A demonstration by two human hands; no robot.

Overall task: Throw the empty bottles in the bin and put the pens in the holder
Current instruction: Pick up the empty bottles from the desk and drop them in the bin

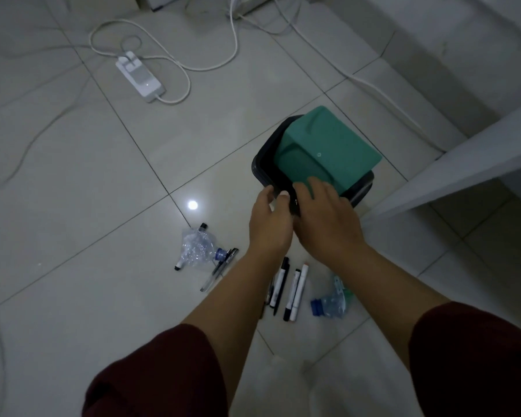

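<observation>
Hands: my left hand (269, 219) and right hand (325, 218) both grip the bin (262, 167) rim.
Lid (328, 149): green, tilted, just past my fingertips.
Pens (286, 287): on floor (103, 176) behind my wrists.

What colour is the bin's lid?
Green, on a black bin; the lid shows clearly in the head view.

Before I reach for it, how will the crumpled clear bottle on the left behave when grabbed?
The crumpled clear bottle looks empty and crushed, so it is probably very light and will give under the fingers. Its creased shape makes rolling unlikely. It lies against a marker and a pen, so lifting it carelessly may nudge those.
</observation>
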